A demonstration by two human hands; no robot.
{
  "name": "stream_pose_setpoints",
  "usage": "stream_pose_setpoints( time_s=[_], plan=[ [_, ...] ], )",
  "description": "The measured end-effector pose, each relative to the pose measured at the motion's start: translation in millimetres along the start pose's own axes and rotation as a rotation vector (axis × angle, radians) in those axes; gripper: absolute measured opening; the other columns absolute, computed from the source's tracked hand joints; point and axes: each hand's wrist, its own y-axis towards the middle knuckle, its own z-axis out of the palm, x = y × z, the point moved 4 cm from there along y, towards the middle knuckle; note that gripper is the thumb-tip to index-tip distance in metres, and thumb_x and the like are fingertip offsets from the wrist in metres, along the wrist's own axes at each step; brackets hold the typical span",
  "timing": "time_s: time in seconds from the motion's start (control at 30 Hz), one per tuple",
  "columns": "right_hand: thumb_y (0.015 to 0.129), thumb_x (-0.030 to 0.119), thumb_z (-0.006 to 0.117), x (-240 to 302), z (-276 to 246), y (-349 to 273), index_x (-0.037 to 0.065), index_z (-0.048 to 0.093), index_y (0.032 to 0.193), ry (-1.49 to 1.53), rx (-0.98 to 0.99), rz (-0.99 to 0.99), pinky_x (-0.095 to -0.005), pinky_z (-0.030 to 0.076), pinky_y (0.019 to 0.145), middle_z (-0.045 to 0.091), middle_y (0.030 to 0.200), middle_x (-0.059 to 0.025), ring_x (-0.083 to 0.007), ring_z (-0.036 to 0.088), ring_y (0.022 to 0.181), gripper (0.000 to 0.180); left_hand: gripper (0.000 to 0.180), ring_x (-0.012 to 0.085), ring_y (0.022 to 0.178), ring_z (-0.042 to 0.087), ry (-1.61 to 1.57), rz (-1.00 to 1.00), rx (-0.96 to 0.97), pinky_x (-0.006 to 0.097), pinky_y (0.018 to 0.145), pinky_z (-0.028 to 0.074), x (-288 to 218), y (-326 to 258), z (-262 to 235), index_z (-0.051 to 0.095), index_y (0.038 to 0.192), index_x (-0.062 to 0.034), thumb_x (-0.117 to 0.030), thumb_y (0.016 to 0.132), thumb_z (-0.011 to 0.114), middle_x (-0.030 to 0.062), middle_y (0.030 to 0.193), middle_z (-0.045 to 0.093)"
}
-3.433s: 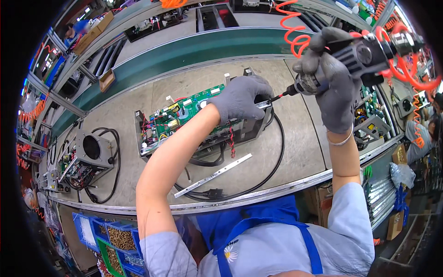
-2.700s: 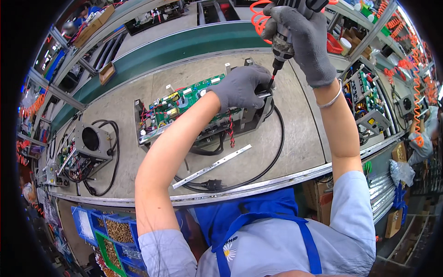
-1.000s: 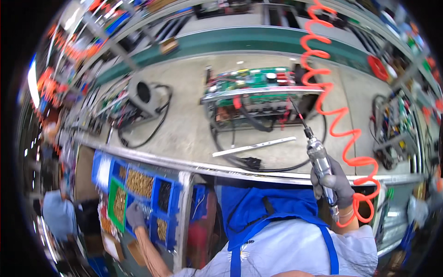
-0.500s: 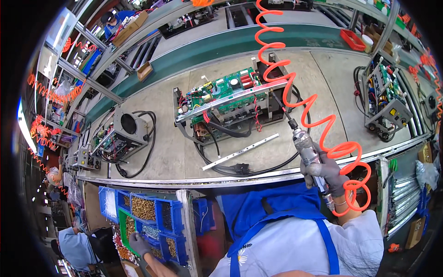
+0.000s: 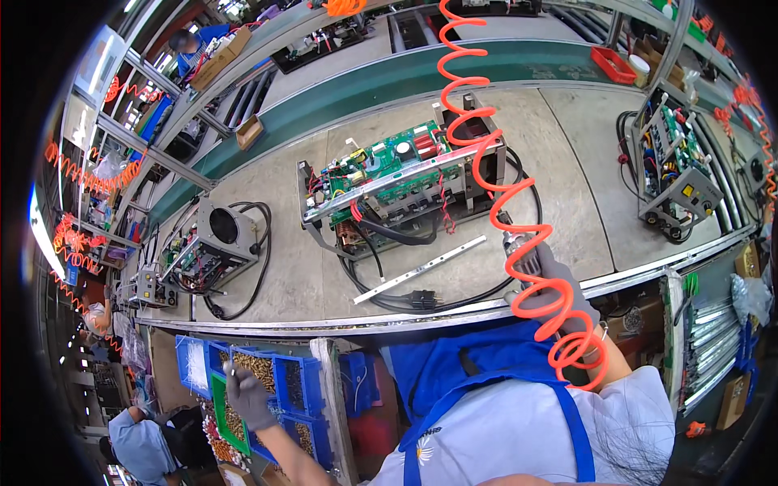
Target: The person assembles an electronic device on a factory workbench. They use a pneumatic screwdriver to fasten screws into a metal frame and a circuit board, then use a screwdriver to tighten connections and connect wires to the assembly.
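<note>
My right hand [image 5: 559, 283], in a grey glove, is wrapped round a metal air screwdriver [image 5: 519, 245]. Loops of the orange coiled hose [image 5: 531, 275] hide part of the tool and hand. My left hand [image 5: 250, 398], gloved too, hovers over the small parts bins at the lower left, fingertips pinched; whatever they hold is too small to make out. Below it lie a green bin [image 5: 219, 397] and blue bins [image 5: 298, 389] of brass-coloured and dark fasteners. On the bench stands an open metal chassis with a green circuit board [image 5: 381, 166]; a perforated metal strip [image 5: 417, 270] lies before it.
A black power cable with a plug [image 5: 423, 300] curls round the chassis. Other open units stand on the bench, one with a fan [image 5: 227, 225] at left and one [image 5: 681, 182] at right. Beyond runs a green conveyor [image 5: 348, 101]. Co-workers are at the far left.
My left hand has risen from the green bin's lower end to above the upper bins. My right hand has drawn the screwdriver slightly left and up, and the hose swung left.
</note>
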Motion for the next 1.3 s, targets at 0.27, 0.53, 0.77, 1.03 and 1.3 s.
stream_pose_setpoints(
  time_s=[0.27, 0.53, 0.77, 1.03, 1.3],
  plan=[
    [0.083, 0.025, 0.068, -3.6, 10.0, -10.6, 0.000, 0.033, 0.145, 1.440, 0.425, 0.386, -0.0319, 0.051, 0.054, 0.057, 0.083, -0.0079, -0.0144, 0.057, 0.058, 0.076, 0.011, 0.0031, 0.060, 0.026, -0.173, -0.704, 0.676, 0.013, 0.041, 0.028, 164.7, 33.0, 199.9, 0.054, 0.109, -0.0049, -0.013, 0.103, 0.051, -0.0063, 0.074, 0.031],
    [0.082, 0.042, 0.075, 0.5, 15.0, -10.1, 0.002, 0.020, 0.154, 1.666, 0.462, 0.373, -0.0315, 0.045, 0.048, 0.049, 0.080, -0.0050, -0.0122, 0.050, 0.052, 0.100, 0.041, 0.0093, 0.081, 0.061, 0.505, -0.585, 0.915, 0.012, 0.055, 0.043, 292.7, 51.2, 372.4, 0.050, 0.136, 0.0033, 0.000, 0.096, 0.055, 0.0118, 0.110, 0.065],
    [0.078, 0.043, 0.076, 8.9, 10.0, -9.2, 0.002, 0.024, 0.153, 1.516, 0.395, 0.422, -0.0304, 0.045, 0.047, 0.049, 0.079, -0.0040, -0.0111, 0.049, 0.050, 0.100, 0.023, 0.0089, 0.076, 0.066, 1.263, -0.273, 1.159, 0.020, 0.063, 0.050, 345.9, 64.1, 414.4, 0.073, 0.112, -0.0033, -0.006, 0.089, 0.067, 0.0073, 0.091, 0.074],
    [0.079, 0.038, 0.069, 7.5, 12.0, -11.3, 0.002, 0.042, 0.136, 1.299, 0.310, 0.425, -0.0304, 0.052, 0.051, 0.055, 0.084, -0.0077, -0.0138, 0.057, 0.057, 0.073, 0.024, 0.0191, 0.083, 0.071, 1.512, 0.084, 1.544, 0.031, 0.080, 0.054, 362.3, 43.8, 429.5, 0.076, 0.104, -0.0076, -0.006, 0.081, 0.068, 0.0119, 0.097, 0.075],
    [0.077, 0.039, 0.073, 8.3, 12.8, -9.3, 0.002, 0.044, 0.133, 1.282, 0.296, 0.430, -0.0304, 0.052, 0.050, 0.056, 0.081, -0.0075, -0.0131, 0.058, 0.056, 0.073, 0.024, 0.0160, 0.082, 0.069, 1.608, 0.186, 1.637, 0.030, 0.079, 0.053, 368.5, 44.3, 435.9, 0.076, 0.104, -0.0056, -0.005, 0.081, 0.068, 0.0119, 0.092, 0.076]
  ],
)
